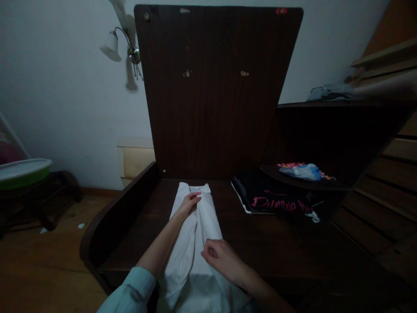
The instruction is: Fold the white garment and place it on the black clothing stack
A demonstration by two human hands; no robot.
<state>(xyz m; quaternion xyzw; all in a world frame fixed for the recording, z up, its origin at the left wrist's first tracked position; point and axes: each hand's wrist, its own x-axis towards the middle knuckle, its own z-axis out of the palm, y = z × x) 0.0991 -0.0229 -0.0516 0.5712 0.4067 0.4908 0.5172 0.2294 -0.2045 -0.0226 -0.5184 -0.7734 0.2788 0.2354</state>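
A white garment (pixel 208 217) lies lengthwise on the dark wooden desk, folded into a long strip whose near end hangs toward me over the front edge. Its exact kind is hard to tell in the dim light. My left hand (pixel 189 205) rests on its upper part, with the fingers stretched across the fabric. Closer to me, my right hand (pixel 224 261) has its fingers curled in a pinch at the right side of the cloth. The fold it grips is partly hidden by the fingers.
A tall dark panel (pixel 211 95) rises behind the desk (pixel 254 243). On the right lie a dark folded cloth with pink lettering (pixel 276 202) and a shelf bearing a blue-white plastic packet (pixel 302 171). A raised side board (pixel 120 213) bounds the left. A green basin (pixel 26 174) stands far left.
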